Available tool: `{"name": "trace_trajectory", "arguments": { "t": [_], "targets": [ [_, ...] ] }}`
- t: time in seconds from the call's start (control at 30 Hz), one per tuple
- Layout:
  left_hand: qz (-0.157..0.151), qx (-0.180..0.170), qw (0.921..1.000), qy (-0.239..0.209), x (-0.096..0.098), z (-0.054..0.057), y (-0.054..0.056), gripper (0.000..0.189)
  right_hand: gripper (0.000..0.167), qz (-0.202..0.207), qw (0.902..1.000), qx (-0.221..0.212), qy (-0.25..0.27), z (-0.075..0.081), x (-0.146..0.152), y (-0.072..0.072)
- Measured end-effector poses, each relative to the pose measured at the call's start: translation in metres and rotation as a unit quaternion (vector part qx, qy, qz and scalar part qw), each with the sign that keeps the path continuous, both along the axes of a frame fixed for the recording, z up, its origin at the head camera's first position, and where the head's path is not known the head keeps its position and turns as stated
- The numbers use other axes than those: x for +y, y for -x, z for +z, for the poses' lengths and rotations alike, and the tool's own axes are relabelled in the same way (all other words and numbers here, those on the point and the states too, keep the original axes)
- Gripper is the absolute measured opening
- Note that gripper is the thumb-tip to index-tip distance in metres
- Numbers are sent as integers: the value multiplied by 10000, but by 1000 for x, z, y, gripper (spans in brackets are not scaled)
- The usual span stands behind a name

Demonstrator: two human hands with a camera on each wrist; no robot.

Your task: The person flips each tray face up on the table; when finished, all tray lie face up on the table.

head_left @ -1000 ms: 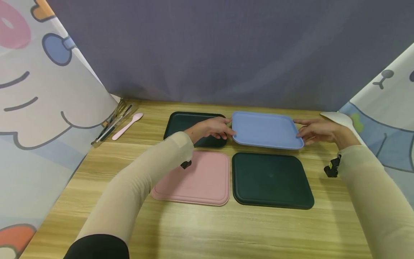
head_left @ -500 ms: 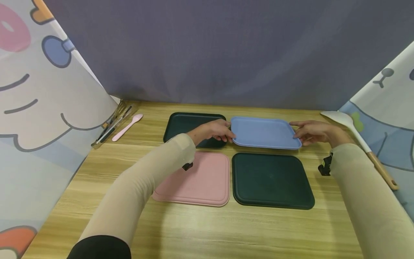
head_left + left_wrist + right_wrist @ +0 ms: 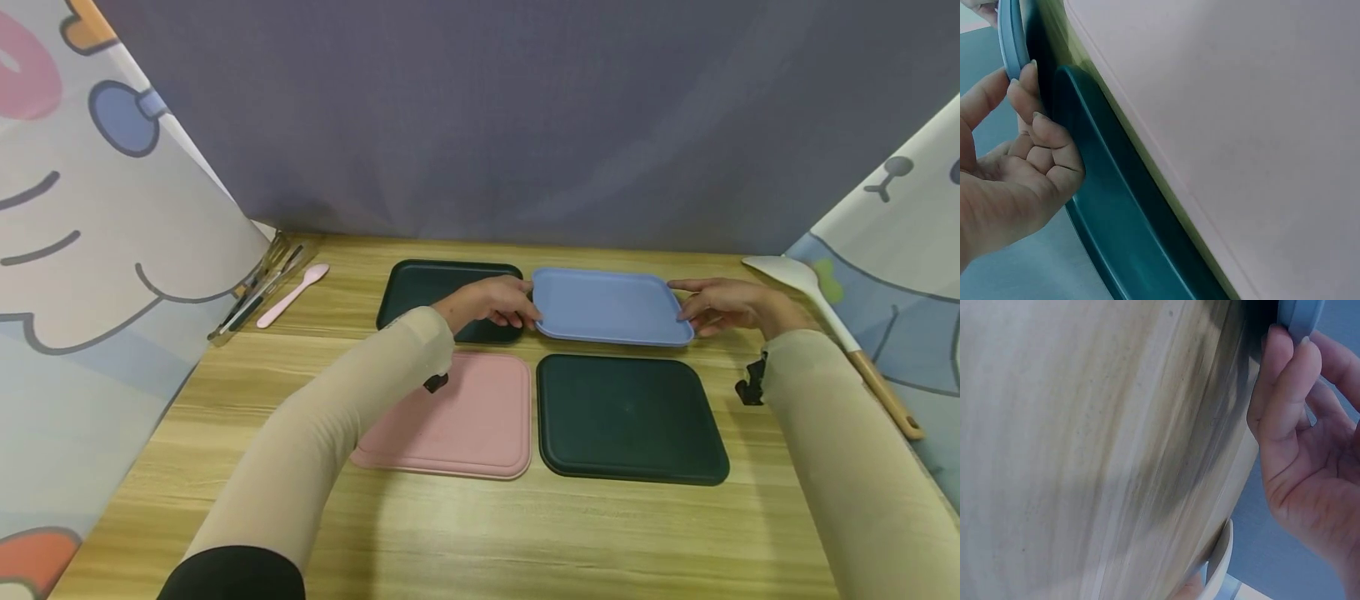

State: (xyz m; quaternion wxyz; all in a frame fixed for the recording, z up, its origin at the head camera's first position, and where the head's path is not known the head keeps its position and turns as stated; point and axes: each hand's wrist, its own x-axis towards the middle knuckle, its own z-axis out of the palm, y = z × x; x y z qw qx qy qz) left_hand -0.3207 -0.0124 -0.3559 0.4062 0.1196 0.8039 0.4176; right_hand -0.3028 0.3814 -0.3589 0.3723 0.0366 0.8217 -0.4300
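A light blue rectangular tray is at the back right of the group of trays, its near edge a little off the table. My left hand pinches its left end, and my right hand grips the right end. In the left wrist view, the thumb and fingers meet at the rim of the blue tray. Fingertips of the right hand sit under the tray's edge in the right wrist view. A dark green tray lies beneath my left hand, partly covered by it.
In front lie a pink tray and another dark green tray, side by side. At the left are a pink spoon and several metal utensils. A large white spoon with a wooden handle lies along the right wall.
Both hands have lowered the blue tray and shifted it slightly left. The right arm moved left, uncovering the white spoon's wooden handle.
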Motion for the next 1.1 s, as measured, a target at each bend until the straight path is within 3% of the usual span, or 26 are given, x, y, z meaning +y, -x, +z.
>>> {"name": "trace_trajectory", "arguments": {
  "t": [0.53, 1.1],
  "targets": [
    [194, 362, 9989, 241, 9, -2, -2, 90, 93, 23, 9995, 94, -306, 0, -8, 1],
    [54, 715, 9963, 471, 10, -4, -3, 89, 93, 50, 9982, 274, -527, -4, -13, -1]
  ]
}}
